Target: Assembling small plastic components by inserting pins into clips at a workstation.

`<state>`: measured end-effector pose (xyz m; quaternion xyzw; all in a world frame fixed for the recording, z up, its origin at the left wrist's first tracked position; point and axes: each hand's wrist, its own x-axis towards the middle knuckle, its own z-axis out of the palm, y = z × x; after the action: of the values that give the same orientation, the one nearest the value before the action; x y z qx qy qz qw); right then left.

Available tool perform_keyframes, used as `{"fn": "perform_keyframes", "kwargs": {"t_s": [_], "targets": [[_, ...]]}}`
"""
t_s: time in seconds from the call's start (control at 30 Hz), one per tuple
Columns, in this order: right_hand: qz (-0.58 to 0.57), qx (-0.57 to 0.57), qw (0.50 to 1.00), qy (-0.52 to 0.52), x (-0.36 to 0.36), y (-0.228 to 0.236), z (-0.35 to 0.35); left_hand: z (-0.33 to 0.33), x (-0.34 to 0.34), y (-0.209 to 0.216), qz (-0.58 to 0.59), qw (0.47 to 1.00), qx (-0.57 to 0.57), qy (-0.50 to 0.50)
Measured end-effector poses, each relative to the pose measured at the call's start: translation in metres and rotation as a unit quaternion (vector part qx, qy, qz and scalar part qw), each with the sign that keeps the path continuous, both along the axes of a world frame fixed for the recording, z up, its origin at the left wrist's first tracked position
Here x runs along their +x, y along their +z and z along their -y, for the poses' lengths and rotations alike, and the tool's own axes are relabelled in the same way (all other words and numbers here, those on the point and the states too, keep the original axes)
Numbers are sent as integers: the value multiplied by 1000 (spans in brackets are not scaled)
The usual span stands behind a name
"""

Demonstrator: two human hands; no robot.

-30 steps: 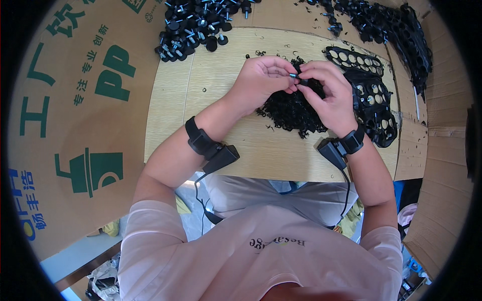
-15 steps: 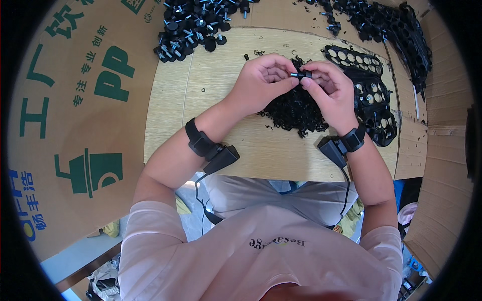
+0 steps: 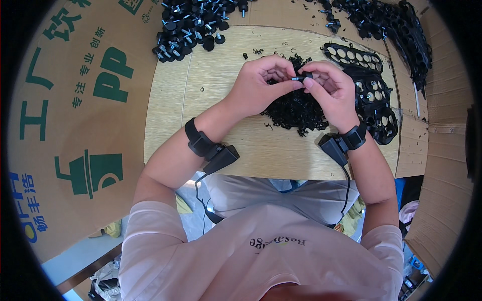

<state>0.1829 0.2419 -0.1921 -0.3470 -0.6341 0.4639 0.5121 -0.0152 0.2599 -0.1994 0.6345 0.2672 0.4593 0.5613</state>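
In front of my chest, above the table, a small bolt with a black head and a bluish metal stud (image 3: 300, 78) lies between my hands. My right hand (image 3: 332, 91) pinches its black head between thumb and fingers. The thumb and forefinger of my left hand (image 3: 263, 84) close around the stud end, pointing left. Beneath both hands spreads a heap of small black curled scraps (image 3: 296, 113), partly covered by my fingers. To the right of the heap lie black moulded sheets with round holes (image 3: 374, 93), some of the holes holding pale metal pieces.
A pile of black-headed bolts (image 3: 193, 30) stands at the far left. More black parts and a perforated black sheet (image 3: 409, 40) fill the far right corner. Cardboard walls (image 3: 90, 130) flank the wooden table (image 3: 271, 160). Black wrist devices (image 3: 221, 155) with cables hang from my wrists.
The bolt has shifted slightly lower and turned a little in my fingers. Both hands stay in nearly the same place.
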Motion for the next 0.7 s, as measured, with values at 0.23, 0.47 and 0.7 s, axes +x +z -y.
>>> {"fn": "perform_keyframes", "kwargs": {"t_s": [0.23,0.47,0.7], "targets": [[7,-24,1000,2,1,0,1,2,-2,3,-76,996,38,30],[11,-26,1000,-6,-1,1,1,3,-1,2,-45,999,1,26],[4,-33,999,-5,-1,1,2,2,-4,12,-120,986,98,55]]}}
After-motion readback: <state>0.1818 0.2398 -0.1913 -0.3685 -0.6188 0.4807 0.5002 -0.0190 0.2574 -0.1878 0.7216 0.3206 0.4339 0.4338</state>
